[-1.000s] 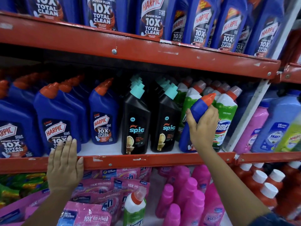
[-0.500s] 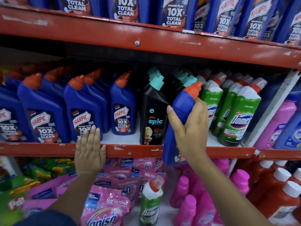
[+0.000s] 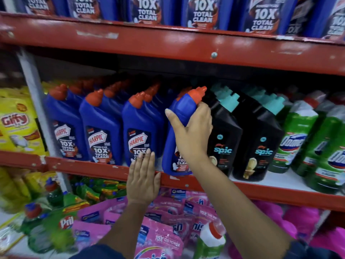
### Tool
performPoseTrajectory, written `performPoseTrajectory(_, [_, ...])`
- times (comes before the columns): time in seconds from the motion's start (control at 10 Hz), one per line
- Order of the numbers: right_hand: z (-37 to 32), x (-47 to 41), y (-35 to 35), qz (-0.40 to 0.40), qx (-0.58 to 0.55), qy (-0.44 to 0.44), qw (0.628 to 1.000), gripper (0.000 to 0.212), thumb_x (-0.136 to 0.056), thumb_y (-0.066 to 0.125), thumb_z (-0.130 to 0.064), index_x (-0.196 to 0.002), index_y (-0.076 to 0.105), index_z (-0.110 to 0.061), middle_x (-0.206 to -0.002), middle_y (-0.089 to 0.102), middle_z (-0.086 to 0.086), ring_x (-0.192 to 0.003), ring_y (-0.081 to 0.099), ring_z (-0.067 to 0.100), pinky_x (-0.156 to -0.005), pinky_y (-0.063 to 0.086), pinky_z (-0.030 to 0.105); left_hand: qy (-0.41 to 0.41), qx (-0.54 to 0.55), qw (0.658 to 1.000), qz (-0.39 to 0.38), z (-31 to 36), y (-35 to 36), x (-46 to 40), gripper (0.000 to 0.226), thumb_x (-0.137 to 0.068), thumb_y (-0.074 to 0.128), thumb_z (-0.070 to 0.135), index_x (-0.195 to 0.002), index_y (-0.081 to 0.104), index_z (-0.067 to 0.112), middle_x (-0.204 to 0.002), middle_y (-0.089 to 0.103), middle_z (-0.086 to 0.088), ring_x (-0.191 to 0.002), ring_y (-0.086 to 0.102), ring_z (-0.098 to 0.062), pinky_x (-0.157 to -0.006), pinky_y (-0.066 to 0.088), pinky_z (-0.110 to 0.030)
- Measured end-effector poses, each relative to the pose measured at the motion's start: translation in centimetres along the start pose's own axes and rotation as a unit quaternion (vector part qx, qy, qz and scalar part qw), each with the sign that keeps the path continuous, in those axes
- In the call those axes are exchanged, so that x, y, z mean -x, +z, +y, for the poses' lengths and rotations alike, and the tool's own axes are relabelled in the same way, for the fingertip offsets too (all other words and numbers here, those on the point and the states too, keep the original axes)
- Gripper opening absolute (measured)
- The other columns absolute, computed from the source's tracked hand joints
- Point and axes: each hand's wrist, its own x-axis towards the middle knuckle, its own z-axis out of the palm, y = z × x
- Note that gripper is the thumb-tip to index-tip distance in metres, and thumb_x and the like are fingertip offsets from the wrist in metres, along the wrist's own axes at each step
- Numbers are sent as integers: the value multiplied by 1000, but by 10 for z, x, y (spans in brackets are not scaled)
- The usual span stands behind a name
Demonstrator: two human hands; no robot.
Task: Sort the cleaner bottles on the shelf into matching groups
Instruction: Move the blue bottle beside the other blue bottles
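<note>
Gripping a blue Harpic bottle [image 3: 180,126] by its neck with the right hand [image 3: 190,135], at three o'clock of matching bottles [image 3: 141,131]; resting the left hand [image 3: 142,176], flat and spread, against the red shelf edge [image 3: 84,168].

1. The right hand [image 3: 190,135] is raised, its forearm running up from the lower right corner, bare to a dark cuff near the frame edge.
2. Its fingers [image 3: 202,111] curl over the shoulder of a blue bottle [image 3: 174,146] just below the orange cap, while the thumb [image 3: 170,116] stretches out along the near side; the grip is closed round the neck.
3. The wrist is bent slightly back, palm turned away from the camera.
4. The left hand [image 3: 142,176] lies flat, fingers straight and together, pointing upward, palm pressed against the red shelf edge [image 3: 84,167].
5. Its forearm comes up from bottom centre, out of a dark sleeve.
</note>
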Motion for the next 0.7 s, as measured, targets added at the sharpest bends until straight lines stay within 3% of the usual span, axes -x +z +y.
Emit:
performPoseTrajectory(0.1, [6, -5, 13, 7, 3, 10, 1000, 61, -79, 73, -45, -113, 50, 1, -112, 56, 15, -109, 51, 32, -93, 32, 39, 2, 3, 1000, -1, 0, 1, 0, 56, -104, 15, 36, -153, 14, 10, -161, 10, -1, -147, 14, -18, -120, 12, -37])
performPoseTrajectory(0.5, [23, 5, 35, 29, 48, 6, 998, 67, -76, 75, -49, -114, 53, 1, -109, 60, 16, -104, 55, 34, -90, 37, 41, -4, -6, 1000, -3, 0, 3, 1, 55, -104, 13, 35, -154, 12, 12, -161, 8, 1, -147, 12, -16, -120, 10, -35])
performPoseTrajectory(0.7, [28, 15, 31, 4, 44, -15, 999, 74, -78, 70, -54, -127, 50, -2, -119, 59, 12, -114, 53, 29, -97, 33, 36, -3, -8, 1000, -5, 0, 2, 2, 55, -104, 14, 35, -153, 14, 12, -161, 9, 1, -147, 14, -17, -120, 11, -35])
